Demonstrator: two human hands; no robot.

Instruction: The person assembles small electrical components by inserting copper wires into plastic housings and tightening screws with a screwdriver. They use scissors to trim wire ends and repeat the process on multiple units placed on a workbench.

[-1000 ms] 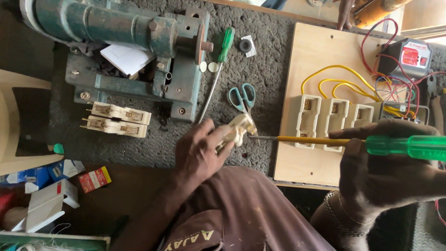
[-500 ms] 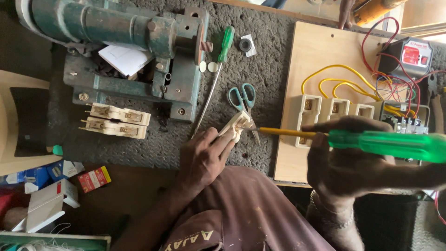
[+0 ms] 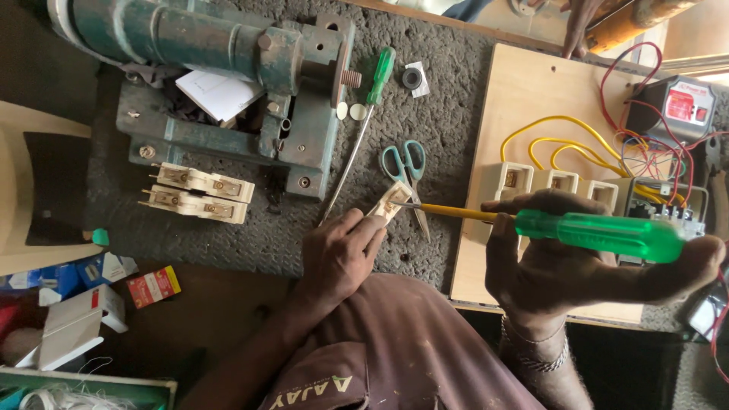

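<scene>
While left hand (image 3: 338,254) pinches cream switch part (image 3: 389,203), right hand (image 3: 566,262) clenched on green screwdriver (image 3: 577,230), rough grey bench mat (image 3: 448,137), wooden board (image 3: 531,99).

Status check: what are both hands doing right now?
Left hand grips small cream switch part. Right hand holds green-handled yellow-shaft screwdriver, tip on the part. Teal-handled scissors lie just beside.
</scene>
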